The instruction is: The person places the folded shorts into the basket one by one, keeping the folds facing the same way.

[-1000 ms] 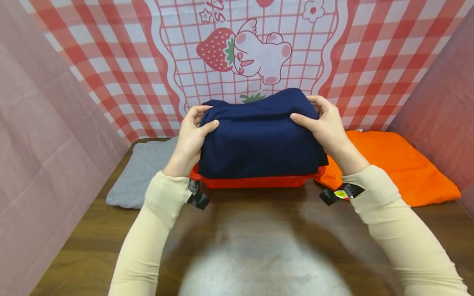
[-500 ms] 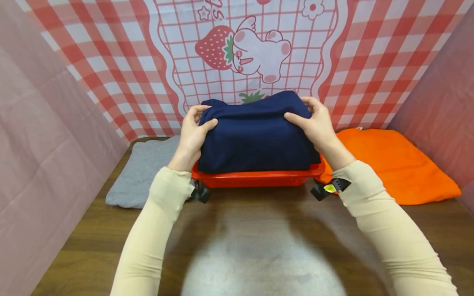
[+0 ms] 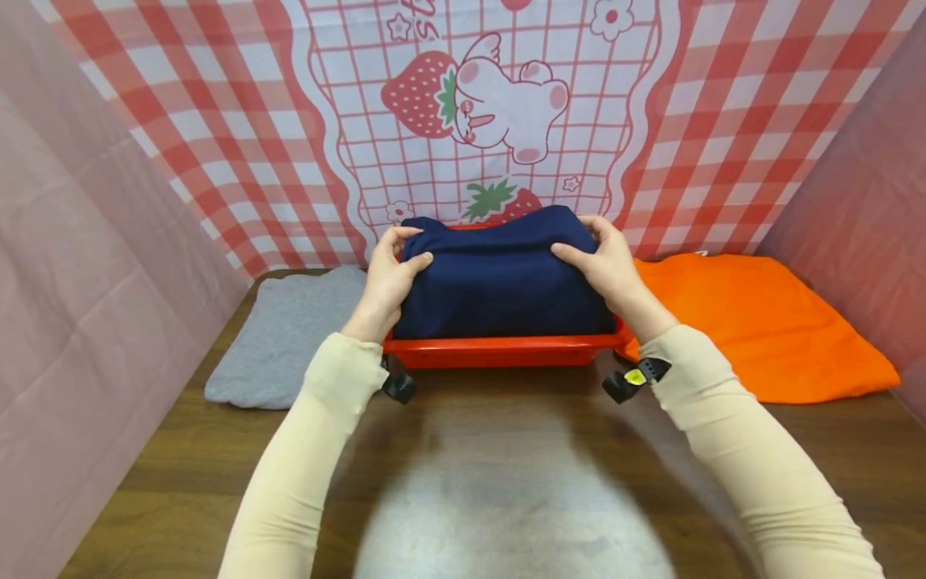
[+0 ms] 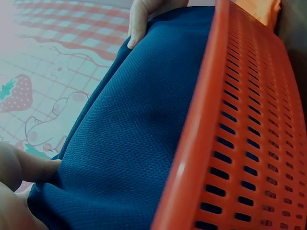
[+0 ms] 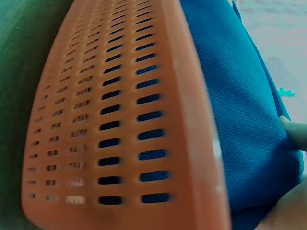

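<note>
Navy cloth (image 3: 502,293), partly inside the red basket (image 3: 499,346), is held by left hand (image 3: 387,280) and right hand (image 3: 611,267); grey cloth (image 3: 289,334) and orange cloth (image 3: 767,330) are laid beside on the wooden table (image 3: 181,474), checked fabric (image 3: 239,145) behind.

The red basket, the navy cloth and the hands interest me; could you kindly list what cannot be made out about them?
Head view: floor of the red basket, hidden by the navy cloth.
Head view: far side of the navy cloth, hidden by its own front.
Left wrist view: part of the left hand, cut off by the left edge.
Right wrist view: part of the right hand, cut off by the right edge.
</note>
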`<state>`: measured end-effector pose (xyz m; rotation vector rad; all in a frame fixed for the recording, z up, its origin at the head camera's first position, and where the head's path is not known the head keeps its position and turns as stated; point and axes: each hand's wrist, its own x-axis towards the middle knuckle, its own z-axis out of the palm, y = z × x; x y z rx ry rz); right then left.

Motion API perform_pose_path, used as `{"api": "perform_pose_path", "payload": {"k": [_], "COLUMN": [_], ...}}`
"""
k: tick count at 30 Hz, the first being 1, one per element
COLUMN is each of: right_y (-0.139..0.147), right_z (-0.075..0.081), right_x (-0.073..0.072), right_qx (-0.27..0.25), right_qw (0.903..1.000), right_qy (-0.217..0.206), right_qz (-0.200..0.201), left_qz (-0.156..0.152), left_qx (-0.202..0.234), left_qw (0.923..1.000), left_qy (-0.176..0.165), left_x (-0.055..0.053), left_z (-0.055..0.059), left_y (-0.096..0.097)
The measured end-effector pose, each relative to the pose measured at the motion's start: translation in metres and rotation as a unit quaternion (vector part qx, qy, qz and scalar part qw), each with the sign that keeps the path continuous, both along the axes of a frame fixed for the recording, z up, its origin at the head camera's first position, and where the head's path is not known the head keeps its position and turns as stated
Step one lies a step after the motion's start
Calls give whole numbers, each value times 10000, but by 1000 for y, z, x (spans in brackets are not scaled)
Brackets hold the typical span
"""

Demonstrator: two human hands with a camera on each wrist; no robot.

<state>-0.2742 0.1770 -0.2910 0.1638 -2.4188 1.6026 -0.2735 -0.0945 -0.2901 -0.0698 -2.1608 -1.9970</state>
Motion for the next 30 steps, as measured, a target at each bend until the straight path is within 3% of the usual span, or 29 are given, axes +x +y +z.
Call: {"api": "perform_pose_path", "payload": {"k": [11, 22, 30], "right_y": [2, 5, 4], "right_z": [-18, -30, -36], "right_x": [-3, -8, -18], "right_qx": [248, 673, 694], "right_qw": [9983, 9939, 9917], "right_qy": [-474, -802, -1035], "right_qz": [222, 343, 321], "left_qz": [-112, -462, -662], "left_qx": [-603, -1000, -1127], "left_qw": [9958, 9881, 9867], "left_qy": [-682, -1077, -970], "left_x": [-6, -7, -12], "left_z": [-17, -30, -33], "left_y": [0, 2, 4]}}
